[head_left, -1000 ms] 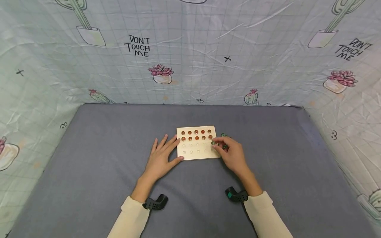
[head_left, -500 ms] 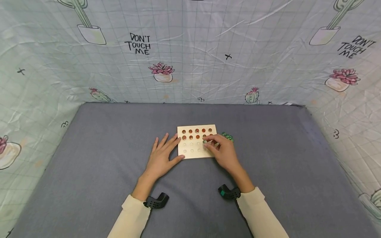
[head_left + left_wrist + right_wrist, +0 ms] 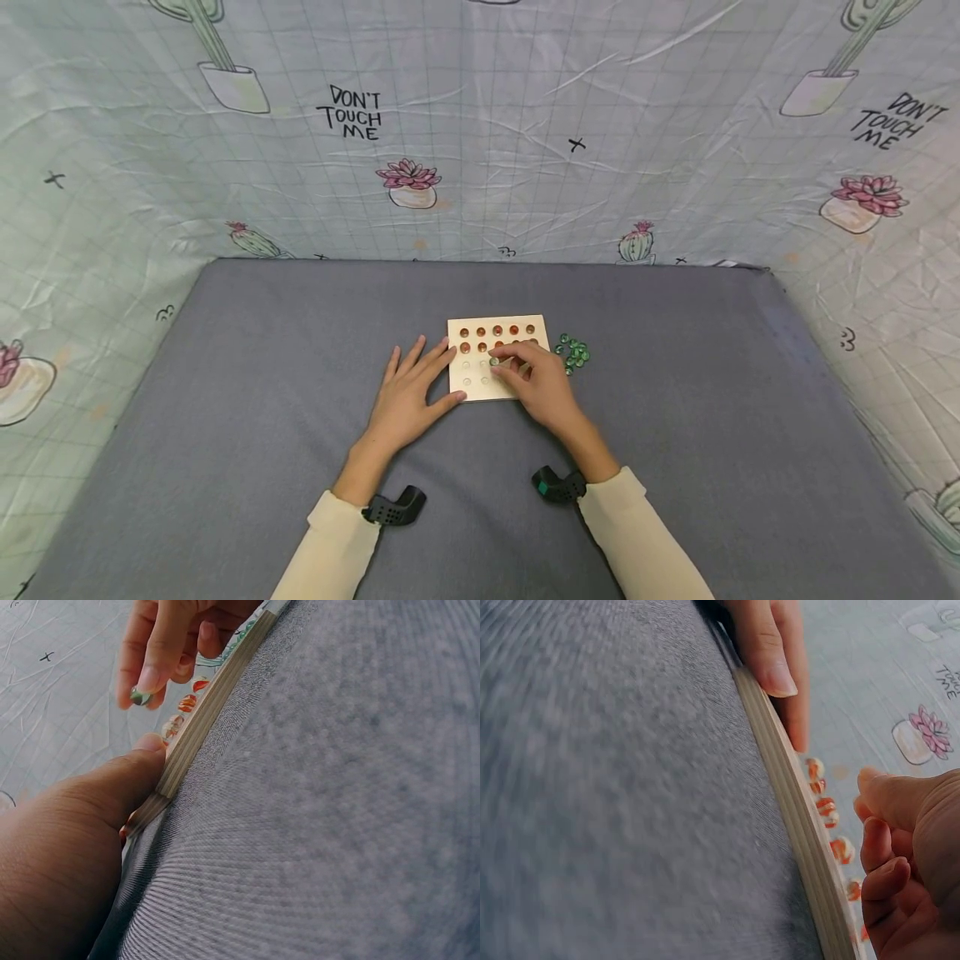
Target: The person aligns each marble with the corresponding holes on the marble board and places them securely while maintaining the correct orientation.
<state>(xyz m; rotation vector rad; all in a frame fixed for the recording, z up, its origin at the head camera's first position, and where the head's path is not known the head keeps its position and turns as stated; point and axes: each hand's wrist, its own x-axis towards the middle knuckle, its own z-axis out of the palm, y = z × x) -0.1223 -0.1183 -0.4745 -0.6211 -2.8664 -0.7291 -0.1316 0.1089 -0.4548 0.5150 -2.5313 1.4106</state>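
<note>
A pale wooden board (image 3: 489, 392) with rows of round hollows lies on the grey cloth. Orange-brown marbles (image 3: 481, 332) fill its two far rows, partly covered by my right hand. My left hand (image 3: 408, 400) lies with spread fingers at the board's left side, its thumb and fingertips touching the edge. Over the nearer rows, my right hand (image 3: 543, 392) pinches a green marble (image 3: 140, 696) between thumb and finger. In the left wrist view this marble is held above the board. The right wrist view hides it behind the fingers.
Several green marbles (image 3: 576, 352) lie loose in a cluster just right of the board. The grey cloth (image 3: 285, 350) stretches around it on the table. A patterned curtain (image 3: 495, 167) hangs behind and at both sides.
My right hand has moved left across the board with the pinched green marble, uncovering the loose green cluster. My left hand has stayed at the board's left edge.
</note>
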